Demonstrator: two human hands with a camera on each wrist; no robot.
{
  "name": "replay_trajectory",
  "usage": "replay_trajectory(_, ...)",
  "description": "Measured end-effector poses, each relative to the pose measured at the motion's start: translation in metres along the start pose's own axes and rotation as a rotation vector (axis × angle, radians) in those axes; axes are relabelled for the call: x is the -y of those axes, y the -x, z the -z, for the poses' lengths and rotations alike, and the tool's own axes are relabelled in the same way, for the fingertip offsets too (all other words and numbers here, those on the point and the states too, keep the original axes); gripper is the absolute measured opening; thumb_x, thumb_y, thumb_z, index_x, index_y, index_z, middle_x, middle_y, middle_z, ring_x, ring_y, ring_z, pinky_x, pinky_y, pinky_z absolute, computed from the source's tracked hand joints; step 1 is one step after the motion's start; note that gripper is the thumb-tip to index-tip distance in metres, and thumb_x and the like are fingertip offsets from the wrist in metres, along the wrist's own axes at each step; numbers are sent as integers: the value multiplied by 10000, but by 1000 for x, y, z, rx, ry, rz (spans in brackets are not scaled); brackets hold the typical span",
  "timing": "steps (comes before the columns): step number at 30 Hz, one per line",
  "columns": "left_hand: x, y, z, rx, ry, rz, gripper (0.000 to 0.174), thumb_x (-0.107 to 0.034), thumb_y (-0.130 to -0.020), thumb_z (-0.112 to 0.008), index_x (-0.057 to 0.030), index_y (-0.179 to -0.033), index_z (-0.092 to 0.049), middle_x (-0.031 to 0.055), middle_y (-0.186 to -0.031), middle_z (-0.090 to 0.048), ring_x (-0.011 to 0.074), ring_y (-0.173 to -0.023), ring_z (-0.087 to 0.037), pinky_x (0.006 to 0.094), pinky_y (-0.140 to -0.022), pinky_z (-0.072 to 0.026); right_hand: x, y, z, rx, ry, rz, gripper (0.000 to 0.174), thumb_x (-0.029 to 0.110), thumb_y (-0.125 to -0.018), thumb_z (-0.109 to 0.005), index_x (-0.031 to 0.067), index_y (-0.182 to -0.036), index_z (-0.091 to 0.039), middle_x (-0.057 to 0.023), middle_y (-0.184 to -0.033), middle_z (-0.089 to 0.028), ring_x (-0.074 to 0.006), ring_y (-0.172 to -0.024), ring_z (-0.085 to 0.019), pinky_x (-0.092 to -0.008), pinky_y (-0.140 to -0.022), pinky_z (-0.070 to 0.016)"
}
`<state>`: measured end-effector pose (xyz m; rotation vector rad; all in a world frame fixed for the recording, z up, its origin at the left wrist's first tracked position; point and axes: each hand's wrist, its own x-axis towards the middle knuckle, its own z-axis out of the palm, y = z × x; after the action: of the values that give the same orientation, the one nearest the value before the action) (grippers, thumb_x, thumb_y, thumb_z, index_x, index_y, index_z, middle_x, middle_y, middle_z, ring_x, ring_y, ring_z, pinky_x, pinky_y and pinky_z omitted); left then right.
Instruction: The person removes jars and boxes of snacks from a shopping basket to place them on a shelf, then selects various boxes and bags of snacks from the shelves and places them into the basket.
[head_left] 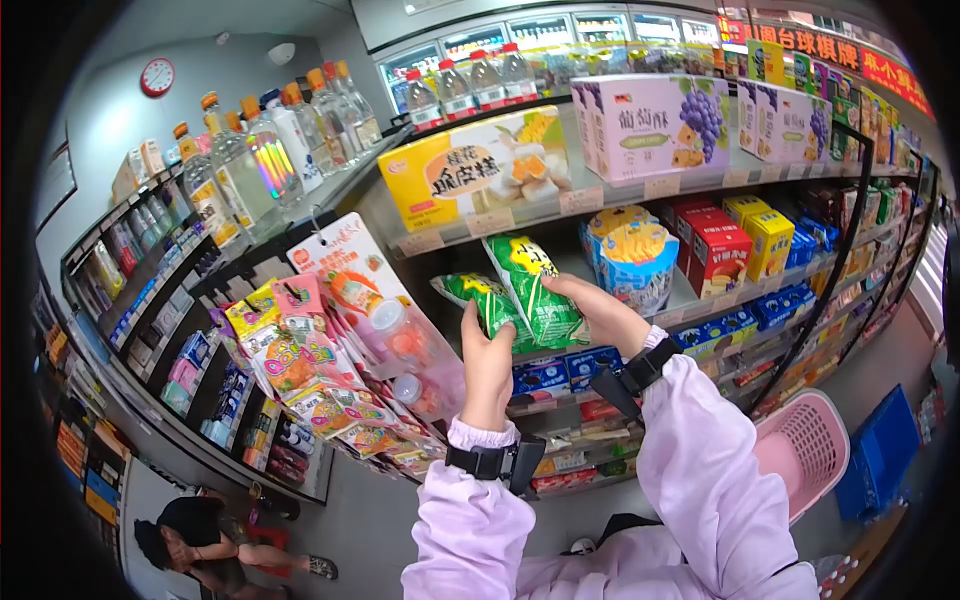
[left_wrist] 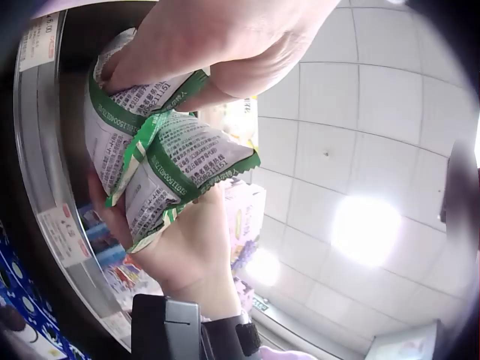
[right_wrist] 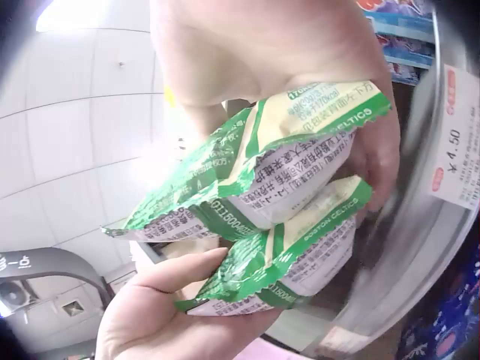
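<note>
Two green snack bags with yellow lettering are held up side by side before an open shelf. My left hand point(head_left: 487, 362) grips the left snack bag point(head_left: 478, 292), its thumb across the front. The right snack bag point(head_left: 532, 290) sits a little higher, gripped at its side by my right hand point(head_left: 603, 315). In the left wrist view, printed white backs and green crimped ends of the bags point(left_wrist: 199, 154) show between the hands. From the right wrist, the bags' lower ends point(right_wrist: 292, 161) overlap, with the left hand point(right_wrist: 169, 319) below them.
Boxed cakes point(head_left: 475, 165) line the shelf above; a blue biscuit pack point(head_left: 630, 260) stands right of the hands. Hanging candy packs point(head_left: 290, 350) are close on the left. A pink basket point(head_left: 800, 450) and blue crate point(head_left: 880, 460) lie low right. A seated person point(head_left: 205, 545) is lower left.
</note>
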<state>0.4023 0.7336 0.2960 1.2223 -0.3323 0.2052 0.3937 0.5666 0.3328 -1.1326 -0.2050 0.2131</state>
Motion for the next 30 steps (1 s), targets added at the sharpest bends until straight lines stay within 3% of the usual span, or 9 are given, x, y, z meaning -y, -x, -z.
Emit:
replay_trajectory(7, -10, 106, -11, 130, -163, -104, 644, 88, -780, -479, 27, -1358, -202, 176, -1372, -290, 251, -1266, -303, 358, -1049, -228, -44, 98, -8, -123, 321, 296, 621, 354, -863, -573, -39, -1273, -322, -139, -1105, -521, -163, -964, -526, -281, -787, -454)
replay_trajectory(10, -2, 156, -8, 221, -178, -73, 709, 56, -772, -527, 17, -1367, -144, 184, -1372, -277, 275, -1259, -310, 379, -1040, -250, -70, 155, -3, -167, 559, 349, 677, 366, -852, -576, -25, -1308, -264, -189, -1238, -416, -240, -1174, -402, -328, -970, -327)
replay_trajectory(13, 15, 191, -20, 280, -256, 59, 769, 47, -725, -591, 30, -1346, -136, 196, -1345, -283, 285, -1232, -334, 377, -1025, -271, -100, 210, 16, -186, 404, 267, 704, 342, -848, -583, -11, -1335, -216, -189, -1274, -387, -247, -1196, -383, -324, -983, -315)
replay_trajectory(15, 42, 202, -32, 503, -377, 16, 776, 33, -710, -599, 29, -1339, -145, 195, -1336, -286, 280, -1238, -323, 381, -1029, -261, -112, 251, 39, -314, 481, 199, 711, 322, -837, -603, -5, -1339, -220, -182, -1284, -382, -247, -1189, -393, -328, -977, -326)
replay_trajectory(19, 96, 233, -105, 778, -93, 370, 761, 81, -697, -566, -17, -1339, -169, 162, -1305, -323, 251, -1231, -334, 379, -1017, -278, -120, 339, 88, -643, 404, -29, 712, 309, -827, -627, 9, -1342, -236, -137, -1259, -398, -189, -1141, -415, -284, -858, -414)
replay_trajectory(23, 161, 273, -193, 985, 41, 649, 684, -4, -774, -578, 17, -1313, -157, 176, -1270, -358, 249, -1211, -366, 354, -1014, -298, -131, 412, 147, -951, 256, -82, 639, 307, -843, -613, 17, -1317, -298, -96, -1197, -449, -158, -1049, -456, -274, -881, -389)
replay_trajectory(26, 236, 317, -240, 1109, -142, 597, 661, -30, -752, -605, 16, -1290, -224, 159, -1229, -400, 238, -1159, -412, 340, -982, -336, -125, 458, 202, -1028, 183, -349, 613, 339, -861, -567, 35, -1319, -298, -96, -1097, -507, -164, -940, -497, -280, -667, -482)
replay_trajectory(29, 272, 347, -290, 1080, -346, 716, 646, -145, -720, -649, 39, -1239, -312, 202, -1118, -497, 264, -1065, -496, 344, -905, -400, -168, 494, 274, -1017, 11, -257, 488, 213, -901, -518, -35, -1283, -342, -82, -1159, -510, -146, -1025, -503, -269, -876, -416)
replay_trajectory(30, 294, 361, -297, 1035, -346, 756, 623, -236, -709, -697, 26, -1169, -369, 217, -1093, -507, 321, -1039, -512, 377, -894, -407, -176, 500, 294, -984, -85, -285, 480, 206, -894, -530, -31, -1274, -357, -88, -1162, -512, -151, -1017, -517, -278, -865, -432)
